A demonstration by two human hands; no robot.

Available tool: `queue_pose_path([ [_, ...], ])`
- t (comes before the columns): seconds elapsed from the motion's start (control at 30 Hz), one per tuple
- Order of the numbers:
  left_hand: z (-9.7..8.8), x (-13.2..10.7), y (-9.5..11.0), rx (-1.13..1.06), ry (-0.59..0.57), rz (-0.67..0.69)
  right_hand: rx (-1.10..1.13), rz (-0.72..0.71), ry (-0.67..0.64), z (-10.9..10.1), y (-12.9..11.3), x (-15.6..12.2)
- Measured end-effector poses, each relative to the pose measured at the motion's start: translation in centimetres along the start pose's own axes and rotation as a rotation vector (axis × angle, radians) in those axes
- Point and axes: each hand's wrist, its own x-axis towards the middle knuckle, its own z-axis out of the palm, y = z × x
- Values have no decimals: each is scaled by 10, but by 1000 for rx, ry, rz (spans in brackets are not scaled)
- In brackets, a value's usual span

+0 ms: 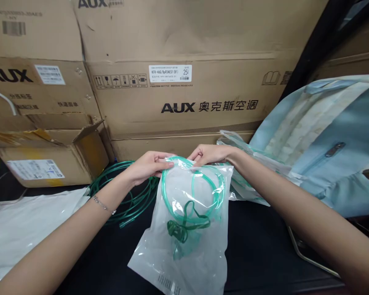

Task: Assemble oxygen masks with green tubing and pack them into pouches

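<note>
In front of me is a clear plastic bag [199, 270] with a white back, its top edge towards the boxes. Inside lies a coil of green tubing [169, 200], along with a dark green elastic strap [176, 229] and a pale green, see-through piece like a mask [187, 246]. The coil's upper loop comes up to the bag's top edge. My left hand [149, 167] pinches the bag at its upper left corner, beside the tubing. My right hand [210, 155] is closed at the top edge, right of the middle; its fingertips are partly hidden.
Loose green tubing [135, 205] lies coiled left of the bag. White bags [33, 229] lie at the far left, below a small carton [49, 164]. Several filled bags [249, 180] sit right, by a light blue backpack [332, 151]. Large cartons [203, 37] wall off the back of the black table [258, 254].
</note>
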Motion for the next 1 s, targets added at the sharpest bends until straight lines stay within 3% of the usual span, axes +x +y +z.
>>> queue_pose_path([
  [0.1, 3, 2, -12, -1, 71, 44, -31, -22, -44, 1, 1, -1],
  [0.2, 9, 4, -24, 8, 263, 138, -47, -65, -2, 2, 3, -5],
  [0.3, 14, 5, -31, 183, 457, 268, -88, -37, 54, 7, 2, -10],
  [0.37, 17, 5, -34, 292, 520, 347, -123, -40, 105, 12, 1, -11],
  [0.53, 17, 7, -35, 161, 526, 322, -121, -139, 286, 22, 4, -5],
  [0.73, 12, 15, -32, -62, 380, 226, -208, -146, 343, 13, 11, -2],
  [0.87, 14, 20, -36, -90, 435, 184, -210, -110, 259, 12, 15, -1],
  [1.0, 18, 22, -40, -75, 511, 159, -97, -126, 29, 18, 25, 12],
])
